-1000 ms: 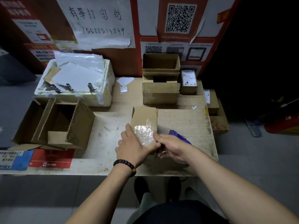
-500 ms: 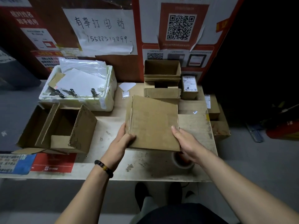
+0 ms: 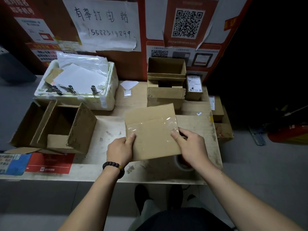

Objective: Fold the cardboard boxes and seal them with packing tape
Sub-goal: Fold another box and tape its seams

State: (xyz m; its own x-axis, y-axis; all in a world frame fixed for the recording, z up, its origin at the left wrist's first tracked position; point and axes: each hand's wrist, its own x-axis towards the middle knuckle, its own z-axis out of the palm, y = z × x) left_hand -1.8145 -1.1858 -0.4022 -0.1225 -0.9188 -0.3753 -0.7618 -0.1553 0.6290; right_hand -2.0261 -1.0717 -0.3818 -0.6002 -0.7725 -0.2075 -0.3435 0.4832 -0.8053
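One small box folded and held up over the middle of the table, shiny clear tape already stuck across its top seam. More open boxes waiting at 12 o'clock, and a big open box at 9 o'clock, so probably plenty left to seal. Left hand gripping the box's near-left edge, thumb on top. Right hand pinching the right edge, thumb pressing on the tape. Tape roll at 5 o'clock, partly hidden.
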